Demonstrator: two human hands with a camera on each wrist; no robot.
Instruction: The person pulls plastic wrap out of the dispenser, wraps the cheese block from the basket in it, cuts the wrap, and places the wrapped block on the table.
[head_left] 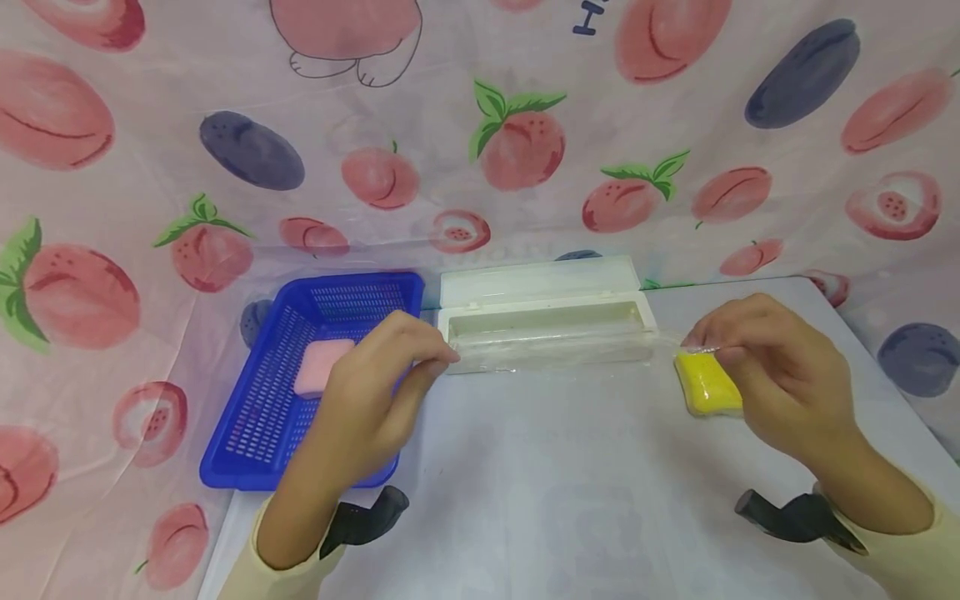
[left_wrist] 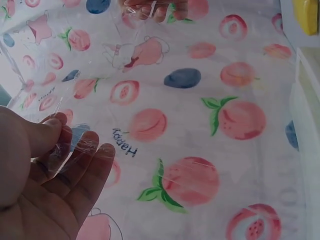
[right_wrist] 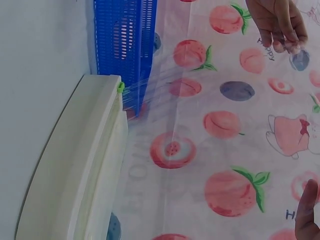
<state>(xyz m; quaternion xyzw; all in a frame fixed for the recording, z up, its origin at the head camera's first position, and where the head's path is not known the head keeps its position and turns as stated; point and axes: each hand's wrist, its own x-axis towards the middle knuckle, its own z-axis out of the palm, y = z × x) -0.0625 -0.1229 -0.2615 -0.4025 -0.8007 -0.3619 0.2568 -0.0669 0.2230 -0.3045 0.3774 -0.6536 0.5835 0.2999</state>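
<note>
Clear, thin plastic film sheet [head_left: 551,348]: stretched between both hands, in front of the near edge of a long white plastic box [head_left: 540,305] whose lid is tipped back on the far side. Whether the film is joined to anything inside, cannot tell; it is too transparent.

Left hand [head_left: 386,375]: thumb and forefinger pinch the film's left end, other fingers loosely bent behind it. Right hand [head_left: 780,375]: thumb against fingertips, gripping the right end.

Around: blue rectangular slatted plastic basket [head_left: 236,479] on the left, a pink rounded block [head_left: 318,367] inside it. Glossy yellow cushion-shaped block [head_left: 705,383] on the right, on the white table [head_left: 525,483], just under the right fingertips. Small bright green piece [right_wrist: 120,87] at one end of the box; use unclear.

Handling, my judgement: hold both ends level and tension even, since film this thin would cling to itself or split at one corner if one side led. Pinch near the edges only, leaving the middle flat. Best kept lifted clear of the box rim, the basket and the yellow block, where it could snag or stick. Slow, matched movement seems safest.
</note>
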